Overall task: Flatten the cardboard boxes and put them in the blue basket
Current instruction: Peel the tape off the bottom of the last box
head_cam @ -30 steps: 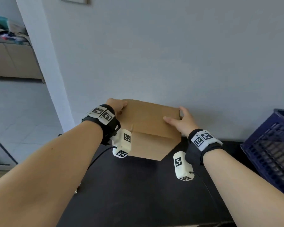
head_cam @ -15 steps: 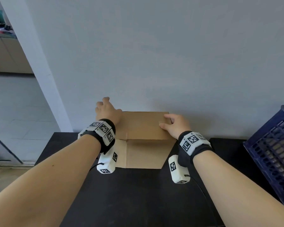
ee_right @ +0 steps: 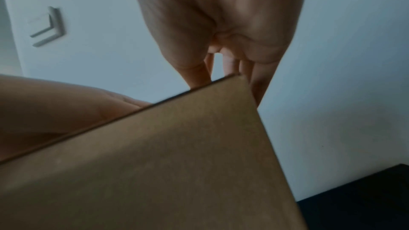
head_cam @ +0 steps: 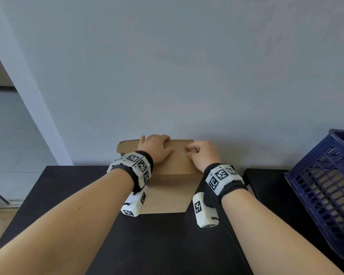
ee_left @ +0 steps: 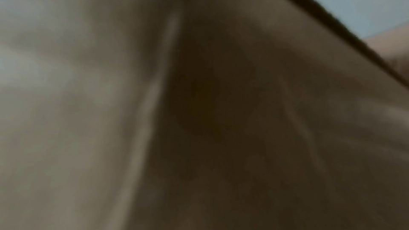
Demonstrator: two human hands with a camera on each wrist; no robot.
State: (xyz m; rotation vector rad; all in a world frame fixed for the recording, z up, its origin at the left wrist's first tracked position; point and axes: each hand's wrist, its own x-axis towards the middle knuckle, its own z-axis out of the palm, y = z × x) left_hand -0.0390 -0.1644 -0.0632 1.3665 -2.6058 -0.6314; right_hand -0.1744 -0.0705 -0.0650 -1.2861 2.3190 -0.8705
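The box lies nearly flat on the black worktop, at its far edge against the grey wall. Its near flap rests flat on the worktop, reaching toward the person; the far part is pressed down under both hands, and a small flap sticks out at the far left corner.

The left hand lies palm down on the far left part of the box, fingers spread and fairly straight, their tips at the far edge by the wall. It presses rather than grips. The left wrist view is dark and blurred, filled with brown cardboard close to the lens, so it adds little.

The right hand rests on the far right part of the box with its fingers curled under. In the right wrist view the right fingers reach down behind the cardboard's upper edge near a corner. Whether they actually clasp that edge or only bear on it with bent knuckles, I cannot tell. The two hands are close together, thumbs nearly meeting.

The blue basket stands at the right on a second dark surface, apart from the box; brown cardboard shows through its slotted wall.

A wall switch appears in the right wrist view.
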